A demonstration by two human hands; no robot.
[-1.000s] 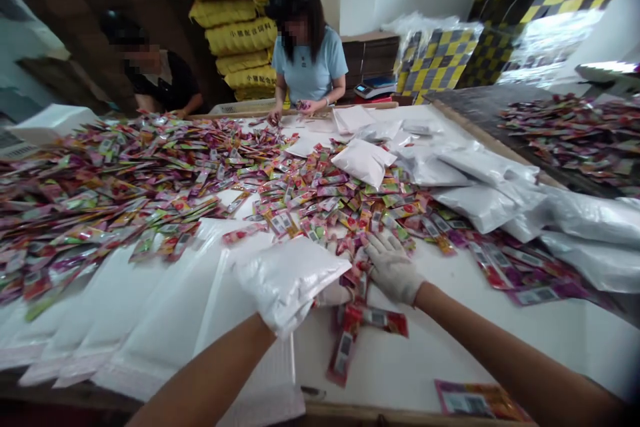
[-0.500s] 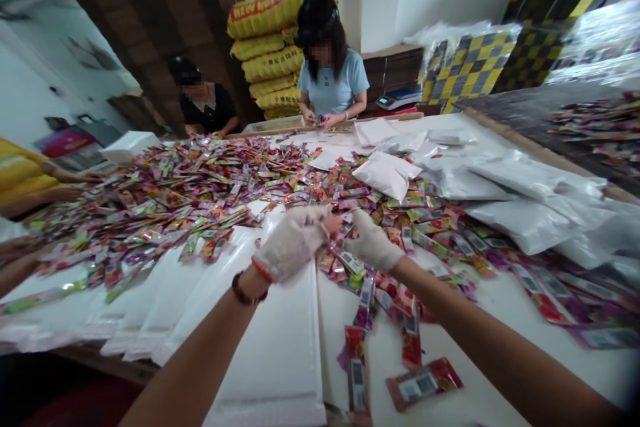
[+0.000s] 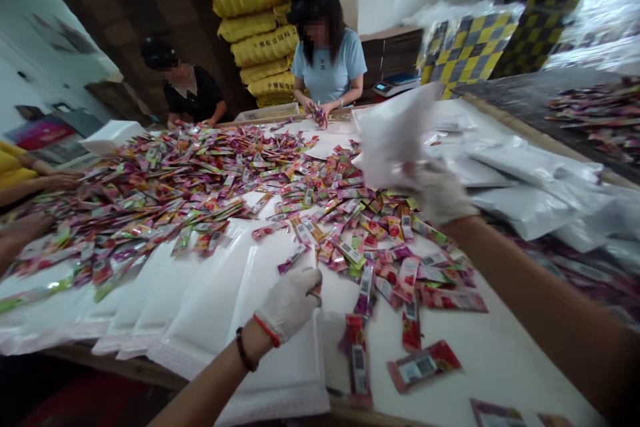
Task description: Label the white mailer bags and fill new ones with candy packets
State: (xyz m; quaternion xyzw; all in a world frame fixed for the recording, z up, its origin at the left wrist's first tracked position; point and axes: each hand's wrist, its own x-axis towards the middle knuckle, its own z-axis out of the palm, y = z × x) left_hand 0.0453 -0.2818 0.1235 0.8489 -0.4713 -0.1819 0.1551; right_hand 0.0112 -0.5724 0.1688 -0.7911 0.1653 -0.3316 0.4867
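My right hand, in a white knit glove with bare fingertips, is closed on the lower edge of a plump white padded mailer. The mailer is held up above the table, blurred by motion. Lower down, my left hand, gloved the same way, is closed over the right edge of the flat white mailers. Its curled fingers hide whatever they may hold. Small candy-like sachets in red, purple and green lie scattered between and beyond my hands.
A big heap of sachets covers the table's far left. Filled white mailers pile up at the right. Across the table work a person in light blue and one in black; a yellow sleeve shows at left.
My hands have come apart. The right moved to the right and lifted a white mailer from the sachets; the left came down toward the flat mailers. My view tilted slightly downward.
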